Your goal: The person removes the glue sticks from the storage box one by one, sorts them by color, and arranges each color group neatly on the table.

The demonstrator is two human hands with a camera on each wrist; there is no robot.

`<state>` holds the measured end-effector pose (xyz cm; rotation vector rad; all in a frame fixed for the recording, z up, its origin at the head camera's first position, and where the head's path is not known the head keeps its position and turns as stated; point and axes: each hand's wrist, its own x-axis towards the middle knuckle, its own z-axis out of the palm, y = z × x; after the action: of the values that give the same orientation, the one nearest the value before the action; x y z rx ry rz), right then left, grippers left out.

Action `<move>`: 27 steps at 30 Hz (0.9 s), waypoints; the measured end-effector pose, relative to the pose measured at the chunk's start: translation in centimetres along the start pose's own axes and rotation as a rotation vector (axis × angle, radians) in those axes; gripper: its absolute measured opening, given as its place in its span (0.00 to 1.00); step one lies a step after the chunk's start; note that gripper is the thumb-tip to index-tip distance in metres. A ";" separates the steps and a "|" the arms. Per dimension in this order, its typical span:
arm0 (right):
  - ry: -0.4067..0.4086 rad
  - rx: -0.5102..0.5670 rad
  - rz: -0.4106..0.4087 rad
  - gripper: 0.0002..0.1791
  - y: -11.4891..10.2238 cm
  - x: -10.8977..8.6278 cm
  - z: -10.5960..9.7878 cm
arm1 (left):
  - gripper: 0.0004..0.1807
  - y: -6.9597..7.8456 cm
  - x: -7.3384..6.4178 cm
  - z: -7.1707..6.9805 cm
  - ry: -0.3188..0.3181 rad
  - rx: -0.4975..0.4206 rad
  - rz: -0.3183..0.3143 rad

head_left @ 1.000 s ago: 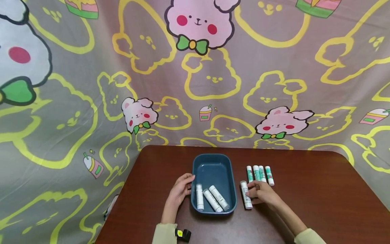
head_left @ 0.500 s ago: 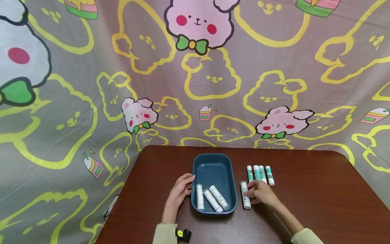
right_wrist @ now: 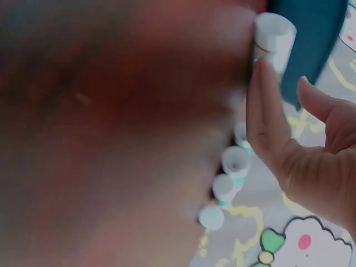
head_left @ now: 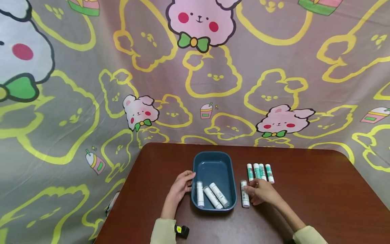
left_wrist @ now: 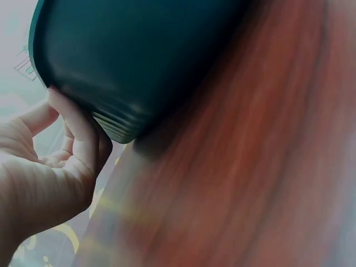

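Note:
My left hand [head_left: 179, 186] holds the left side of a dark blue tray [head_left: 213, 156], its fingers at the rim; the left wrist view shows them against the tray's outer wall [left_wrist: 139, 50]. Inside, at the near end, lie three white glue sticks [head_left: 200, 194] with clear caps. Just right of the tray, another white glue stick [head_left: 245, 195] lies on the table. My right hand [head_left: 263, 192] touches its right side. In the right wrist view, the extended fingers [right_wrist: 267, 105] meet this stick [right_wrist: 275, 33], while the thumb stands apart from it.
Several smaller green-and-white glue sticks [head_left: 250, 172] lie in a row beyond my right hand. The brown table [head_left: 320, 189] meets a patterned cloth [head_left: 219, 128] at the back and left. A black strap device [head_left: 182, 231] sits at the left sleeve.
The glue stick beside the tray has shifted slightly left and turned straighter, with my right hand following. The left hand and tray hold their place; the head view has tilted a little.

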<state>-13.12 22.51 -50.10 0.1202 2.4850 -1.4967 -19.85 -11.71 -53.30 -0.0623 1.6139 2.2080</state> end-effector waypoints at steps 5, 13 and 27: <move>0.041 -0.078 -0.076 0.18 -2.0 0.1 -1.6 | 0.07 0.7 0.1 -0.1 -0.002 0.066 -0.037; 0.023 -0.007 -0.185 0.15 -5.5 0.4 -1.4 | 0.08 0.6 0.0 -0.2 0.014 0.090 -0.041; -0.152 -0.055 -0.319 0.18 -7.8 1.1 4.6 | 0.07 0.5 -0.4 0.4 0.048 0.063 -0.055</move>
<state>-14.98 14.73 -45.68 -0.4030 2.5050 -1.4838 -19.55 -11.63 -52.57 -0.1411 1.6855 2.1278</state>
